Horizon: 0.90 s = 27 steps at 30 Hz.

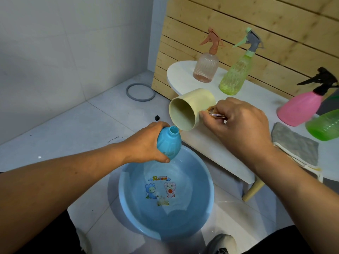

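My left hand (146, 142) grips a small blue bottle (169, 143) with no cap, held tilted above a blue basin (128, 213) on the floor. My right hand (240, 121) holds a cream cup (192, 107) by its shiny handle, tipped on its side so its lip touches the bottle's open neck. A thin stream of water runs from the cup into the neck. The basin holds water and has cartoon figures printed on its bottom.
A white low table (211, 143) stands to the right, carrying a peach spray bottle (206, 68), a light green spray bottle (233, 76), a pink spray bottle (300, 110), a green bottle (324, 125) and a grey cloth (295, 143). A grey ring (140, 92) lies on the tiled floor.
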Each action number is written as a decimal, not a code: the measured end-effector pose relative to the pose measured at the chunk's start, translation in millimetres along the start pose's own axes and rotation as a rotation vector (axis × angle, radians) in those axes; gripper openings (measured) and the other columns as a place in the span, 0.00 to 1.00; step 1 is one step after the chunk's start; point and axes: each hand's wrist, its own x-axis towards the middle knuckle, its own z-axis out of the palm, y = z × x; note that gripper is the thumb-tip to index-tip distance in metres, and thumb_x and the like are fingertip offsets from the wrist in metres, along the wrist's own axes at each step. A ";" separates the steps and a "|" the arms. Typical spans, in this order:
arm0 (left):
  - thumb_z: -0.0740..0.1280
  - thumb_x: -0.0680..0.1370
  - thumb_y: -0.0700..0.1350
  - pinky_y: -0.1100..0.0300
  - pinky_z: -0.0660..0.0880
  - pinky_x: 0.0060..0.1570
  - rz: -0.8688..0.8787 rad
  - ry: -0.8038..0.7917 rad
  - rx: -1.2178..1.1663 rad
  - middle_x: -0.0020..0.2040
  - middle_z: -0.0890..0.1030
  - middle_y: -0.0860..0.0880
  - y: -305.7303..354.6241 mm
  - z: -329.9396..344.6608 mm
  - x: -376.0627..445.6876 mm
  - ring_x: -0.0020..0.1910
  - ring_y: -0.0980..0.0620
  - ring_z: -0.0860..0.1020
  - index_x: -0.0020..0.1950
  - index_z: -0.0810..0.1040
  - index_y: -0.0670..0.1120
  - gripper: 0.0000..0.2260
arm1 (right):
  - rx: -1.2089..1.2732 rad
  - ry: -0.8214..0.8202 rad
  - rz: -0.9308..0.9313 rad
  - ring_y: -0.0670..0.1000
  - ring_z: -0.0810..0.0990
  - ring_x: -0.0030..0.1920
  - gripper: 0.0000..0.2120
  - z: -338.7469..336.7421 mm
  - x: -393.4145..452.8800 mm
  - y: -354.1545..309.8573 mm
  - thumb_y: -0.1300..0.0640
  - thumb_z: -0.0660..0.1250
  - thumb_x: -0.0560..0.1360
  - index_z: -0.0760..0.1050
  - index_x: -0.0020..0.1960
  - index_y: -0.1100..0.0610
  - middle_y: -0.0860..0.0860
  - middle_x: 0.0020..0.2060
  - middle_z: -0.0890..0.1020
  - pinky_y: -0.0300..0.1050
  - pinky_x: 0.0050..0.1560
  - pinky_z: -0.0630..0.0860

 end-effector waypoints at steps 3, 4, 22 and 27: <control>0.85 0.63 0.53 0.61 0.77 0.54 -0.002 0.000 0.002 0.63 0.72 0.54 0.1 0.2 0.8 0.58 0.55 0.76 0.73 0.66 0.54 0.44 | -0.022 0.003 -0.029 0.52 0.65 0.34 0.20 -0.3 -0.6 -0.6 0.42 0.67 0.77 0.62 0.33 0.49 0.46 0.31 0.67 0.37 0.30 0.53; 0.85 0.63 0.53 0.61 0.77 0.53 -0.002 0.001 0.001 0.63 0.72 0.54 0.0 0.5 1.3 0.58 0.55 0.76 0.73 0.66 0.54 0.44 | -0.031 0.005 -0.037 0.52 0.65 0.34 0.20 -0.7 -0.9 -0.8 0.42 0.66 0.77 0.62 0.33 0.49 0.46 0.31 0.67 0.39 0.30 0.52; 0.85 0.63 0.53 0.67 0.75 0.49 0.024 0.010 -0.017 0.60 0.73 0.55 -1.2 1.5 2.2 0.55 0.58 0.76 0.71 0.68 0.54 0.41 | -0.109 0.004 -0.158 0.53 0.71 0.36 0.19 -0.3 -6.4 -6.9 0.41 0.62 0.81 0.74 0.38 0.52 0.49 0.34 0.75 0.44 0.31 0.63; 0.84 0.63 0.53 0.60 0.79 0.53 0.000 0.014 -0.044 0.61 0.74 0.55 -3.6 1.4 0.8 0.57 0.56 0.77 0.71 0.67 0.54 0.42 | 0.290 -0.166 0.292 0.47 0.69 0.32 0.22 8.0 -1.7 -3.7 0.38 0.64 0.79 0.68 0.33 0.51 0.45 0.28 0.71 0.47 0.32 0.62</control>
